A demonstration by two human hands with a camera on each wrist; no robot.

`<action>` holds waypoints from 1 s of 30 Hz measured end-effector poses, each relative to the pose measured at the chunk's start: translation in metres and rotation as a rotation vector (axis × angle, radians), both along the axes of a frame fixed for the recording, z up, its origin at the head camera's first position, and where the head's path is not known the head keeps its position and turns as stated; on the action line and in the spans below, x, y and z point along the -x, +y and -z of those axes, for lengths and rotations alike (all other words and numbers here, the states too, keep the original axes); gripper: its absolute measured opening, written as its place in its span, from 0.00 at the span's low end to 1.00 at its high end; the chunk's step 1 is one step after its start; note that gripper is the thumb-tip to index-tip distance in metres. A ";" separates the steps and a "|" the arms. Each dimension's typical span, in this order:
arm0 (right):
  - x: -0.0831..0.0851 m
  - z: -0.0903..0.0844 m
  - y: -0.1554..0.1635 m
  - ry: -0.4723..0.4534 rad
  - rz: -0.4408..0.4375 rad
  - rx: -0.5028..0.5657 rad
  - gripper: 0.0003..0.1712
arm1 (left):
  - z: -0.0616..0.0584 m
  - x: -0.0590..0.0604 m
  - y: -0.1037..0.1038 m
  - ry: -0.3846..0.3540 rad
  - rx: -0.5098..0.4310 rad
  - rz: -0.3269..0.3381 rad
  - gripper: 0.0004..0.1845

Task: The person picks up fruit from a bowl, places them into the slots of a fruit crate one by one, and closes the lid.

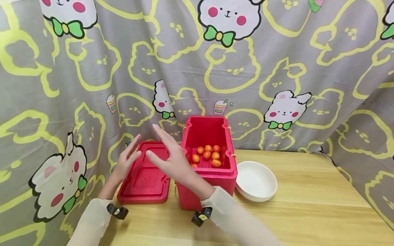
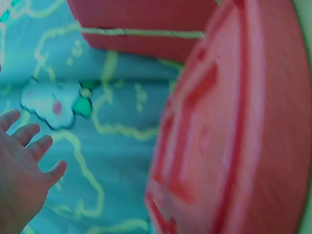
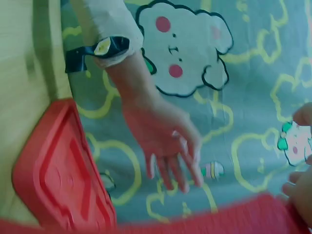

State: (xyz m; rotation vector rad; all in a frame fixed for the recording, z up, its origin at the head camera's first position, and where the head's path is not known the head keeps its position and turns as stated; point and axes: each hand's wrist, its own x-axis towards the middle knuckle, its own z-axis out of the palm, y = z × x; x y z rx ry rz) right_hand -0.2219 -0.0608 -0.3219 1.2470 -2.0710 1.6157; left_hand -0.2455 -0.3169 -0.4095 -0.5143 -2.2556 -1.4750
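Both hands hover over the left side of the table with fingers extended and nothing in them. My left hand [image 1: 123, 164] is above the left part of a red foam lid [image 1: 147, 181], which lies on the table; the left wrist view shows its ridged face [image 2: 204, 141] close by. My right hand [image 1: 176, 164] is between the lid and a red foam box [image 1: 188, 196], overlapping the box's left wall in the head view. The box stands uncovered, with several small orange fruits [image 1: 207, 155] on its floor. In the right wrist view, the left hand [image 3: 163, 129] has spread fingers.
A white bowl [image 1: 256, 182] stands right of the box, close to its wall. Thin cord [image 2: 141, 33] runs along the box's side. A patterned grey curtain [image 1: 246, 78] hangs behind and on both sides of the wooden table [image 1: 311, 205].
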 end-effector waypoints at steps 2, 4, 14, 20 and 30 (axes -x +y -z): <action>-0.005 0.003 -0.012 0.015 -0.003 0.015 0.45 | 0.007 0.000 -0.009 -0.028 -0.022 -0.026 0.32; -0.009 0.007 -0.022 0.031 -0.014 0.035 0.45 | 0.014 0.001 -0.018 -0.052 -0.037 -0.049 0.31; -0.017 0.048 -0.050 -0.197 0.081 0.053 0.42 | 0.045 0.002 -0.039 -0.294 -0.057 -0.158 0.35; -0.010 0.079 -0.061 -0.412 0.139 0.104 0.43 | 0.058 0.003 -0.049 -0.408 -0.065 -0.176 0.38; -0.001 0.129 -0.073 -0.627 0.325 0.096 0.42 | 0.075 0.003 -0.055 -0.548 -0.084 -0.144 0.44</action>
